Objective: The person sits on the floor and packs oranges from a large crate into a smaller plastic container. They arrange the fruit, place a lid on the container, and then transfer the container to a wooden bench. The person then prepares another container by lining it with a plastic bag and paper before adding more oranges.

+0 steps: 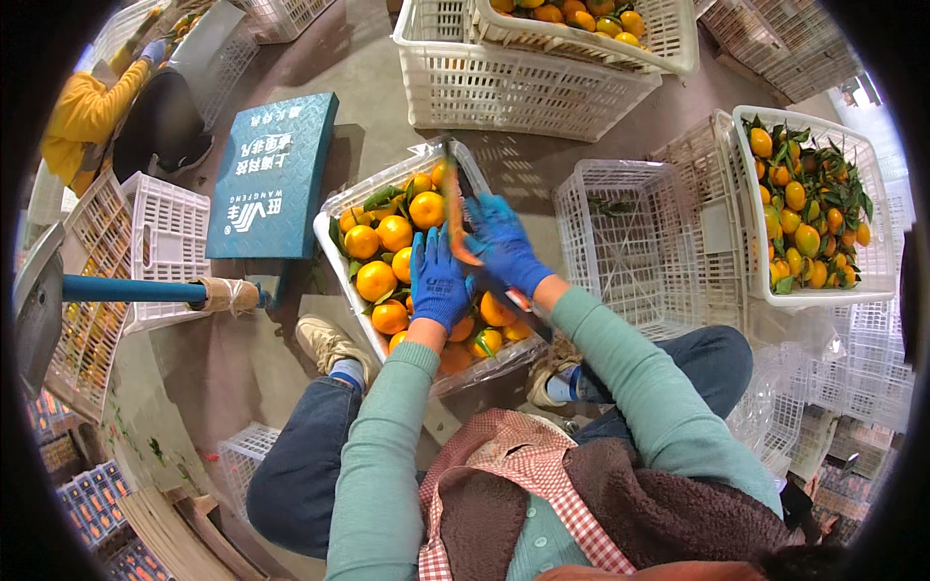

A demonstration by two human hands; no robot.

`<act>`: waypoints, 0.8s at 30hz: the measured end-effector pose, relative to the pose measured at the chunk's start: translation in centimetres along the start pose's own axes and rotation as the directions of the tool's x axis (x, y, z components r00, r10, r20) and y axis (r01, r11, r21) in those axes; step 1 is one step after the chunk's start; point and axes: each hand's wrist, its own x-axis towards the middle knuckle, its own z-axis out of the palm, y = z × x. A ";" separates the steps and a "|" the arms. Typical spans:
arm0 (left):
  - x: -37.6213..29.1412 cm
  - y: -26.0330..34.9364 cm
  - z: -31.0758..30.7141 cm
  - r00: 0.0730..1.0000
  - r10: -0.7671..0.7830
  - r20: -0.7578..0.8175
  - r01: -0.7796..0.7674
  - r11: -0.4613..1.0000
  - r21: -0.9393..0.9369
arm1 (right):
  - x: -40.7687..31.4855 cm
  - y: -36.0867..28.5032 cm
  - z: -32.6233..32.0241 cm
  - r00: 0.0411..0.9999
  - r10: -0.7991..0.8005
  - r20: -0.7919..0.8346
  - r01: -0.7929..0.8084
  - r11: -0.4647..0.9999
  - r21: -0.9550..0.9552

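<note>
A white plastic crate point(336, 250) lined with clear film stands between my feet, filled with oranges point(377, 281) that carry some green leaves. My left hand point(440, 279), in a blue knitted glove, lies flat on the fruit with its fingers stretched towards the far side. Just right of it, my gloved right hand point(501, 240) is on a long black and orange object point(457, 210), blurred, that crosses over the crate. What the object is cannot be told, and its middle is partly hidden by the right hand.
A blue platform scale point(272, 178) stands to the left, its pole point(138, 289) nearer me. Ahead are stacked white crates point(523, 91) with oranges. At right are an almost bare crate point(617, 247) and a crate of leafy fruit point(755, 218). A person in yellow point(91, 116) works at upper left.
</note>
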 end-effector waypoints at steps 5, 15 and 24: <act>0.1 -0.6 0.4 0.996 0.070 0.059 -0.078 0.987 0.143 | 1.0 -4.4 -1.1 0.962 -0.272 -0.001 0.270 0.957 -0.111; -3.9 -8.5 -5.1 0.890 0.227 -0.394 -0.275 0.959 -0.069 | 0.8 -5.2 -0.6 0.960 -0.281 0.022 0.277 0.928 -0.251; -8.5 -16.5 -0.7 0.773 -0.282 0.568 0.357 -0.547 -0.757 | 0.7 -5.7 -1.0 0.962 -0.273 -0.005 0.263 0.933 -0.246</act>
